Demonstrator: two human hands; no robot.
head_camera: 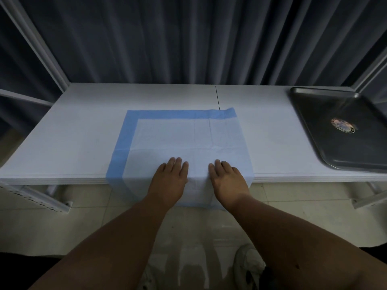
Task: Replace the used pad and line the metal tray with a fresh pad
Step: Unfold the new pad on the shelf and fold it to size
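Observation:
A white pad with a blue border (178, 135) lies spread on the middle of the white table, its near part hanging over the front edge. My left hand (170, 176) and my right hand (227, 178) rest flat, palms down, side by side on the pad at the table's front edge, fingers together and pointing away. Neither hand grips anything. The metal tray (326, 114) sits at the table's far right, bare inside apart from a round sticker (342, 125); its right part runs out of view.
The white table (73, 143) has a thin seam line at the back middle. Dark curtains hang behind it. White metal frame bars (35, 42) rise at the left and right. Below are a tiled floor and white shoes (249, 266).

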